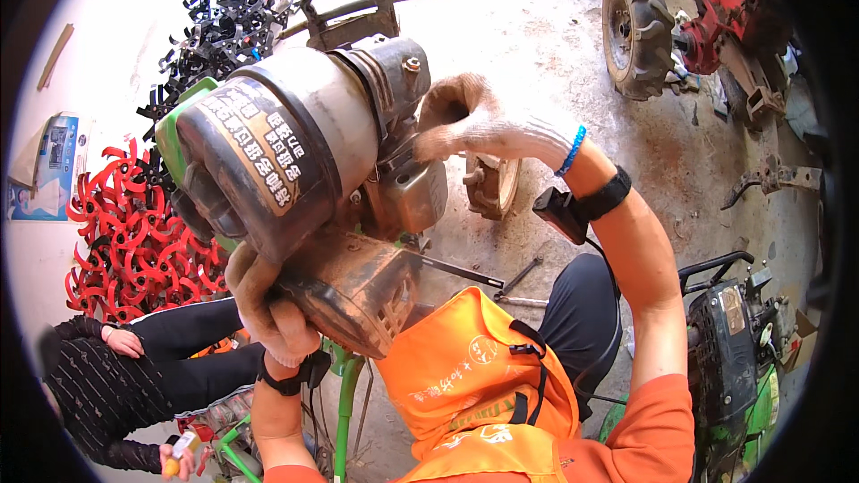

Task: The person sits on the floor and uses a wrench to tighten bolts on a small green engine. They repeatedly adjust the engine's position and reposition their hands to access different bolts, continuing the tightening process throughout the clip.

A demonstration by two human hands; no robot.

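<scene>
Both gloved hands are working at one small engine [412,199], whose black canister [259,148] is tilting in front of the person; the step in hand seems to be steadying and handling this unit from two sides, though exactly which fitting is being worked is not showing; the left hand [270,306] is resting bent fingers just below the canister, against the left end of the dusty brown cover [349,284], which is sitting directly under that canister; some of its fingertips are hiding, so I cannot tell whether it is pinching anything; the right hand [490,122] is arching to the right of the canister, beyond its pale band [333,116], with thumb and fingers curving around a dark hollow; whether they are closing on a part I cannot tell; a next move would seem to be calling for firm support below the canister and careful fingertips to its right; the canister itself is lying above and left of both hands' working space, nearer the left; red blades [148,246] are lying left of it, black blades [234,27] above it.
</scene>
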